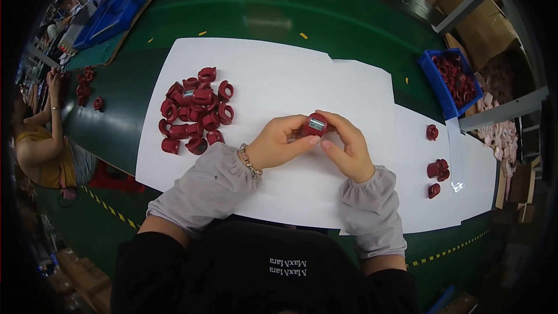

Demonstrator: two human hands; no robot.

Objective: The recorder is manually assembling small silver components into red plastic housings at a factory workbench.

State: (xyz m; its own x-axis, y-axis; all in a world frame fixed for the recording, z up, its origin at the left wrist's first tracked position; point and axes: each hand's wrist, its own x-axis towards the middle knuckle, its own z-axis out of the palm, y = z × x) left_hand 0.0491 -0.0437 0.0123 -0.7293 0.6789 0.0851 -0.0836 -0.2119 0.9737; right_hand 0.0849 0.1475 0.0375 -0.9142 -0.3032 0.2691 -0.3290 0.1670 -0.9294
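Note:
Both hands meet over the white paper sheet (279,75) and hold one small dark red ring-shaped plastic part with a little grey display window (316,124). My left hand (278,144) pinches its left side, and my right hand (347,146) grips its right side with the thumb under it. A pile of several like red parts (195,111) lies on the paper to the left of my left hand. A few more red parts (437,170) lie on the paper to the right.
A blue bin (436,84) with red parts stands at the back right, beside cardboard boxes and pale pink pieces (501,135). Another person (43,139) works at the far left near loose red parts (86,86). A blue tray (113,14) lies far left on the green table (273,11).

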